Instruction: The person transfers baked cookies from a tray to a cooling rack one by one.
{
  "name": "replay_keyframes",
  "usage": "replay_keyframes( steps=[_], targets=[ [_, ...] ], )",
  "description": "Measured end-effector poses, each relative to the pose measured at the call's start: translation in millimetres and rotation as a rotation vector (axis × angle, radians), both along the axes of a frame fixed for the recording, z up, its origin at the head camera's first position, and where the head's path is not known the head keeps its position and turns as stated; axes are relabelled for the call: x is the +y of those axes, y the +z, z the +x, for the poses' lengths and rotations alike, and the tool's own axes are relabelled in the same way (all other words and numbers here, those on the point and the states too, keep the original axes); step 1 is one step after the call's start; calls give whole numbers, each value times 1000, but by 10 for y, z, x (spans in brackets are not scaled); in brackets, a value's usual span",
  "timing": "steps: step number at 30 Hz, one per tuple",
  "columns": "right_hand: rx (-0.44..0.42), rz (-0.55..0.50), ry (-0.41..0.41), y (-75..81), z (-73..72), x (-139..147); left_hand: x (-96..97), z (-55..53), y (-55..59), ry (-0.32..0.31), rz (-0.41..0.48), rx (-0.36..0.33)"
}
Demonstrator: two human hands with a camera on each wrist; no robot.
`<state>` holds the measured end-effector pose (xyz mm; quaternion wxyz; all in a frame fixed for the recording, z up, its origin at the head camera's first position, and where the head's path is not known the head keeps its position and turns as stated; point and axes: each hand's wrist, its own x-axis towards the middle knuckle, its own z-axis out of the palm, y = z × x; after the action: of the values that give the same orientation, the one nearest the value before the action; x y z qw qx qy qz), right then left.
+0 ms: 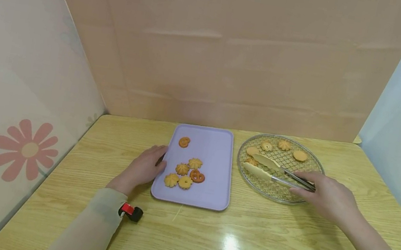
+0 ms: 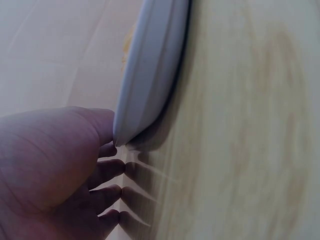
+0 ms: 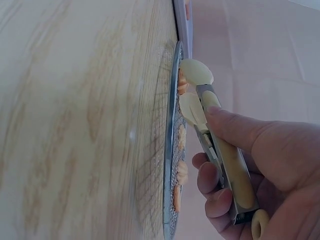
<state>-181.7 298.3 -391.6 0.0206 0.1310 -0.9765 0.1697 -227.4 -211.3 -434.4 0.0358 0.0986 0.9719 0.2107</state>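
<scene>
A lilac tray [image 1: 215, 154] lies on the wooden table. Its left edge is held by my left hand [image 1: 146, 164], the thumb over the rim; the left wrist view shows the other fingertips low beside the rim [image 2: 145, 75]. On the tray are several flower-shaped cookies [image 1: 182, 169] and two pretzel cookies [image 1: 197, 176]. My right hand [image 1: 328, 197] grips metal tongs [image 1: 292, 177] with cream tips. Those spread tips are low over the left side of a round wire rack [image 1: 285, 193], around a flower-shaped cookie [image 1: 251, 161]; contact I cannot tell.
More cookies lie on the rack, among them a plain round one [image 1: 300, 155] and a flower-shaped one [image 1: 284, 145] toward its far side. Behind the table [image 1: 187, 243] stands a tan panel [image 1: 212, 55], with pale decorated walls left and right.
</scene>
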Motion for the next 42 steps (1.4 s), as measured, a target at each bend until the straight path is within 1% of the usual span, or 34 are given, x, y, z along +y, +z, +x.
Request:
replay_keyframes(
  steps=[6,13,21,27,34,37,42],
  targets=[
    [-5,4,-7,27,-3,12,0,-6,19,3,-10,-5],
    [-1,-13,-9,112,6,14,0,-16,47,3,1,1],
    [26,-45,-16,200,-56,-85,0,-40,47,9,-3,-13],
    [74,-69,16,229,-118,-281,-3,-32,51,-3,5,4],
    [108,-90,60,283,-205,-590,-3,-13,40,13,8,-18],
    [103,-88,75,297,-254,-720,-3,-8,26,21,15,-28],
    [88,-91,90,263,-338,-908,0,3,-5,23,14,-41]
  ],
)
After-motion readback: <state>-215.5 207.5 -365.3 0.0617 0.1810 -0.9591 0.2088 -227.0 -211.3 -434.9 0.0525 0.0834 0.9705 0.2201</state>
